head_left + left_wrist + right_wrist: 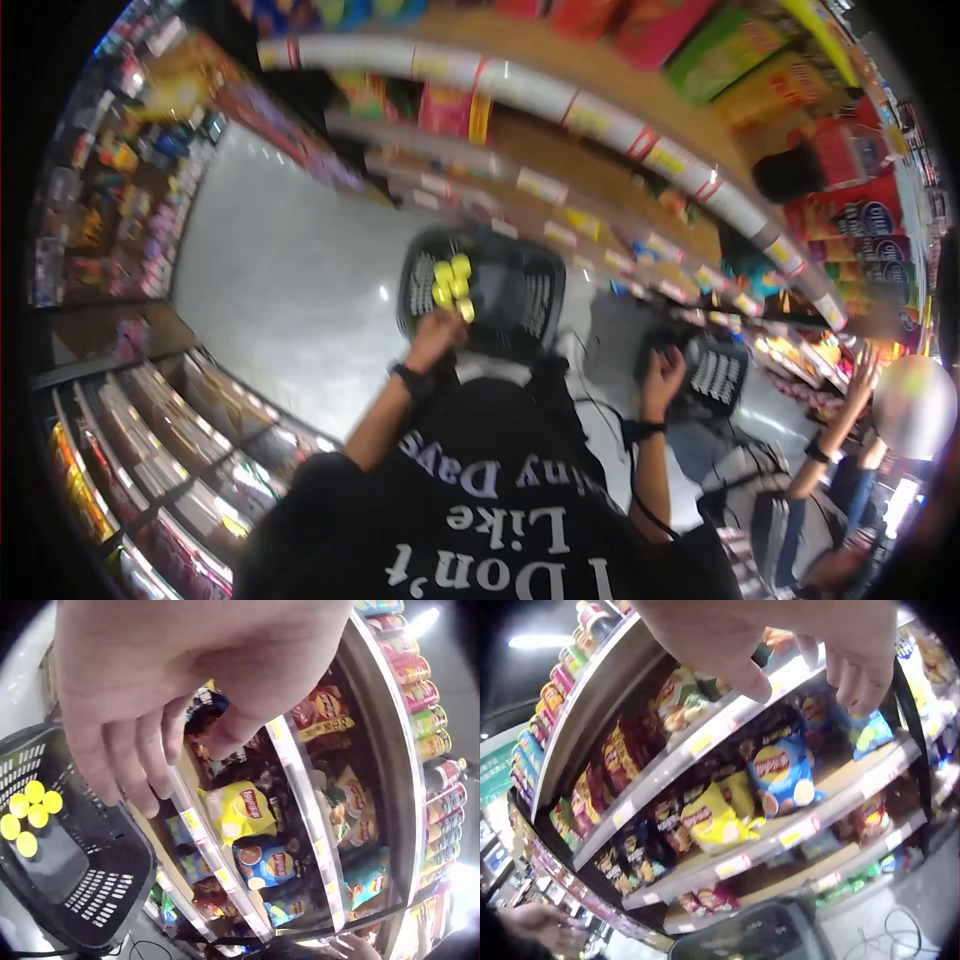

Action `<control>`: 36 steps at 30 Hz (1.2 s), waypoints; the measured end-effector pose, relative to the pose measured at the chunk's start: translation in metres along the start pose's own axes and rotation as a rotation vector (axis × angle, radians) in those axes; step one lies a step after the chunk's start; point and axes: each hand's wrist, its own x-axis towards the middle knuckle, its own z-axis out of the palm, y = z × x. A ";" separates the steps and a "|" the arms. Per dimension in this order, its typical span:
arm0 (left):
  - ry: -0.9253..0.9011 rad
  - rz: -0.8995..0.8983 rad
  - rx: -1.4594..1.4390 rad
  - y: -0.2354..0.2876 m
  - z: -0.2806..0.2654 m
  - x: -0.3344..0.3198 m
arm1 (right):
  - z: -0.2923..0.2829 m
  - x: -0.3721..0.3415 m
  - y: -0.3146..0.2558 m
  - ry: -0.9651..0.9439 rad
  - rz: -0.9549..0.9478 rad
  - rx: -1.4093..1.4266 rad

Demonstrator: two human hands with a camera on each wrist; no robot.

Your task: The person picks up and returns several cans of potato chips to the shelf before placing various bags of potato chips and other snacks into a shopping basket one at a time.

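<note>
In the head view my left hand [437,338] is at the near rim of a dark shopping basket [548,300], overlapping it there. Inside the basket stand several round yellow-topped items [460,266], grouped on its left side. Seen from the left wrist, the left hand [180,682] has its fingers hanging loosely with nothing between them, and the yellow tops [34,791] show apart from it. My right hand [664,378] is raised to the right of the basket, fingers loosely bent. The right wrist view shows that hand [795,645] holding nothing, overlapping shelves of chip bags [780,771].
A curved snack shelf [520,85] runs along the far side and right. Another dark basket [715,375] stands on the floor to the right. Past it, another person's arm [840,415] reaches toward the shelves. Low display racks [165,430] stand at left, beside grey floor [280,260].
</note>
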 end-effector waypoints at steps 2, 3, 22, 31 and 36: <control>0.030 -0.189 -0.294 -0.010 -0.031 -0.006 | 0.026 -0.034 -0.005 -0.172 0.051 0.030; 0.051 -0.130 -0.407 -0.031 -0.048 -0.011 | 0.049 -0.047 -0.020 -0.229 0.040 -0.021; 0.185 -0.489 -0.100 -0.328 -0.043 0.068 | 0.408 -0.068 0.126 -1.090 -0.015 -0.587; 0.226 -0.443 -0.226 -0.314 -0.038 0.056 | 0.596 -0.043 0.321 -0.904 0.410 -0.776; 0.288 -0.338 -0.413 -0.327 -0.035 0.041 | 0.582 -0.070 0.371 -0.837 0.304 -0.648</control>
